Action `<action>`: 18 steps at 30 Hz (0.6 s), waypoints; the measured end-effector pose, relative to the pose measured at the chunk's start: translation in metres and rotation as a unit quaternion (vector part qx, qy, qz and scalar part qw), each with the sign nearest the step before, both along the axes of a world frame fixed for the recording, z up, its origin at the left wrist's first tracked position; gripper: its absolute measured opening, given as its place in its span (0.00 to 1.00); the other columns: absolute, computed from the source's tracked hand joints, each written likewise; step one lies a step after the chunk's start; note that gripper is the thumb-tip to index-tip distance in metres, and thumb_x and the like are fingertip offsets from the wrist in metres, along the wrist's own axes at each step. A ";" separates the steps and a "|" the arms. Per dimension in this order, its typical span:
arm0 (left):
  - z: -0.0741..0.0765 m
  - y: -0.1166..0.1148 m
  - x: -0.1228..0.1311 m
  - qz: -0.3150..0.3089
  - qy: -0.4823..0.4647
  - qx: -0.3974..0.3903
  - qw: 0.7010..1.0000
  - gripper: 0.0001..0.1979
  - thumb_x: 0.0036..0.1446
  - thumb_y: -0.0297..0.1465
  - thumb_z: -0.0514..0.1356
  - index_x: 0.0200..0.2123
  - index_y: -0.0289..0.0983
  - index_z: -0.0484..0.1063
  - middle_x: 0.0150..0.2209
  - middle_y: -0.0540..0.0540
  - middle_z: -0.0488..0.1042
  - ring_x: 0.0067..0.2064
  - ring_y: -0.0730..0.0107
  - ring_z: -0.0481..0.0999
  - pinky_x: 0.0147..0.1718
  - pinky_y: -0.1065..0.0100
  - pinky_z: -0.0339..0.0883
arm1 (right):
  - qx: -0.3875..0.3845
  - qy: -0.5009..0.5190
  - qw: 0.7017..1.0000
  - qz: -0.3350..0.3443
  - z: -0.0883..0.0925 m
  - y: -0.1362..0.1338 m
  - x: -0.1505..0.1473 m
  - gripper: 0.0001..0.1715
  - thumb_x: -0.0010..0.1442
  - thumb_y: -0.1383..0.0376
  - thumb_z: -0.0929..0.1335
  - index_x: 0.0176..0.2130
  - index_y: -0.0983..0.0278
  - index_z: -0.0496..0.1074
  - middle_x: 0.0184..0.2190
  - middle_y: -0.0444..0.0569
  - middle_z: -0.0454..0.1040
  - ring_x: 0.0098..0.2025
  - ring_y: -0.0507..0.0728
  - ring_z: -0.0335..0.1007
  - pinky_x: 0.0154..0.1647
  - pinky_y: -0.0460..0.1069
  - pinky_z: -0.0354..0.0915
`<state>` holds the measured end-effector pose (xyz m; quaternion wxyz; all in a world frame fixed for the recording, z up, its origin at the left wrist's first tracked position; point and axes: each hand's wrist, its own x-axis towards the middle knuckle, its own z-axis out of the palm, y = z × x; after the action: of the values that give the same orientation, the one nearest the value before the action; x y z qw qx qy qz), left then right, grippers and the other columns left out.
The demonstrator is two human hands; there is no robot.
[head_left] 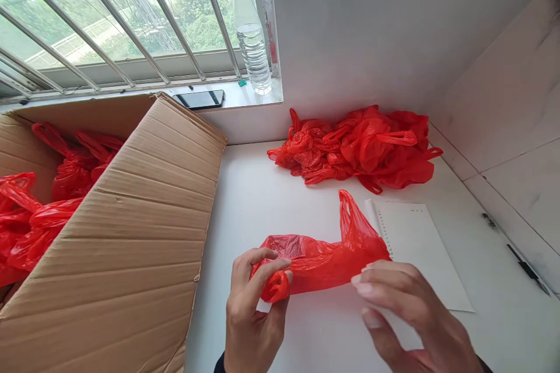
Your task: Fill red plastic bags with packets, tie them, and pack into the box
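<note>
A red plastic bag (pixel 319 265) stretches across the white tabletop, with one handle loop standing up near its right end. My left hand (pixel 256 309) is closed around the bag's left end, where the film is bunched into a small curl between thumb and fingers. Close to the bag's lower right edge, my right hand (pixel 406 309) has its thumb and fingers apart, with nothing visible between them. Whether its fingertips brush the film is hard to make out.
Crumpled red bags (pixel 359 148) are heaped against the wall. On the left, a cardboard box (pixel 144 215) holds several tied red bags (pixel 48 210). A notebook (pixel 420 245) and pens (pixel 527 268) lie to the right. A water bottle (pixel 251 41) and phone (pixel 201 99) rest on the windowsill.
</note>
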<state>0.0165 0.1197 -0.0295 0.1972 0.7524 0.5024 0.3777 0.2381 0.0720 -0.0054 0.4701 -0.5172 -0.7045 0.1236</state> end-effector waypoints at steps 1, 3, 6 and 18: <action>0.003 -0.002 -0.001 0.009 0.012 0.011 1.000 0.14 0.62 0.23 0.59 0.47 0.45 0.76 0.48 0.43 0.68 0.51 0.59 0.70 0.46 0.60 0.69 | 0.003 -0.061 0.997 0.041 0.002 0.004 -0.006 0.20 0.63 0.75 0.65 0.53 0.59 0.68 0.46 0.49 0.75 0.52 0.59 0.69 0.55 0.57 0.69; 0.010 -0.005 -0.007 0.032 0.043 0.034 0.998 0.15 0.61 0.23 0.60 0.48 0.44 0.76 0.46 0.43 0.68 0.49 0.61 0.70 0.45 0.62 0.68 | -0.017 -0.161 0.984 0.074 -0.001 0.013 -0.014 0.17 0.65 0.74 0.64 0.52 0.62 0.70 0.45 0.49 0.76 0.50 0.59 0.70 0.62 0.61 0.63; 0.020 -0.012 -0.019 0.093 0.077 0.021 0.992 0.11 0.62 0.28 0.60 0.47 0.43 0.77 0.41 0.45 0.68 0.43 0.65 0.71 0.39 0.66 0.67 | -0.078 -0.212 0.971 0.081 -0.012 0.022 -0.016 0.15 0.65 0.77 0.61 0.43 0.63 0.72 0.34 0.45 0.73 0.38 0.56 0.69 0.60 0.64 0.61; 0.043 -0.022 -0.033 0.214 -0.232 -0.281 0.906 0.23 0.57 0.44 0.64 0.52 0.38 0.76 0.39 0.44 0.81 0.40 0.60 0.80 0.41 0.67 0.75 | -0.119 -0.335 0.928 0.108 -0.008 0.010 -0.022 0.19 0.67 0.66 0.61 0.25 0.60 0.67 0.19 0.43 0.66 0.22 0.57 0.64 0.22 0.53 0.59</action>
<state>-0.0163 0.0979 0.0133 0.4260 0.4315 0.6764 0.4181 0.2156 0.0817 -0.0132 0.1255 -0.5014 -0.8527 0.0755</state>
